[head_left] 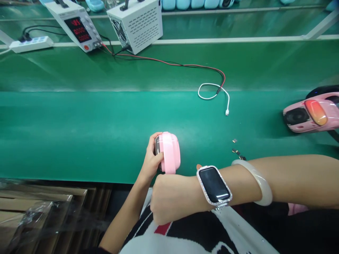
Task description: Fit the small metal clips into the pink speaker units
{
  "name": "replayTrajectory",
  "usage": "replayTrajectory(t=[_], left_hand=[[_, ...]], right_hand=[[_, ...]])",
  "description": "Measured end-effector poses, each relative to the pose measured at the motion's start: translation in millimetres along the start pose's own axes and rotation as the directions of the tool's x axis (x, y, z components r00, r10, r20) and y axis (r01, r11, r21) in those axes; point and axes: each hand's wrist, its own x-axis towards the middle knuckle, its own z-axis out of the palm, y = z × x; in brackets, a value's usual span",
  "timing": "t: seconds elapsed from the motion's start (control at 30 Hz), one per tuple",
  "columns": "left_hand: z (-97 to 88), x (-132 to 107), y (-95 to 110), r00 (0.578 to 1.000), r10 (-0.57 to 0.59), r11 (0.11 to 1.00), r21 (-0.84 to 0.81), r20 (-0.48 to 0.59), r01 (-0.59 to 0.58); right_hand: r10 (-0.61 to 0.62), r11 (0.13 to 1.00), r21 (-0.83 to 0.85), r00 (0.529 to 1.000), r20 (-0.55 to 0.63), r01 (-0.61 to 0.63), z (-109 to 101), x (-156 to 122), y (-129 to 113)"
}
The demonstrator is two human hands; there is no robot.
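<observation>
My left hand (150, 163) grips a small pink device (169, 152) with a dark face, holding it upright near the front edge of the green conveyor belt (79, 130). My right hand (169, 197) is curled into a fist just below the device, over my lap; its fingers are tucked under and hidden. The right wrist carries a smartwatch (214, 185) and a pale bangle (258, 181).
A white charging cable (215, 93) joined to red and black leads lies mid-belt. A pink car-shaped speaker (312, 113) sits at the right. Two power supplies (79, 26) (136, 23) and a power strip (30, 43) stand at the back. Small dark bits (236, 151) lie near my right forearm. Cardboard boxes (31, 208) lower left.
</observation>
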Motion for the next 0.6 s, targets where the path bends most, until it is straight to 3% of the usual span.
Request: replayTrajectory(t=[0.2,0.6], left_hand=[[0.6,-0.3,3.2,1.0,-0.005,1.0,0.014,0.003,0.005],[1.0,-1.0,2.4,1.0,-0.021,1.0,-0.002,0.005,0.021]], right_hand=[[-0.018,0.999,0.034,0.999,-0.029,0.019,1.9,0.6,1.7],[0.004,1.0,0.021,0.999,0.043,-0.005,-5.6,-1.0,1.8]])
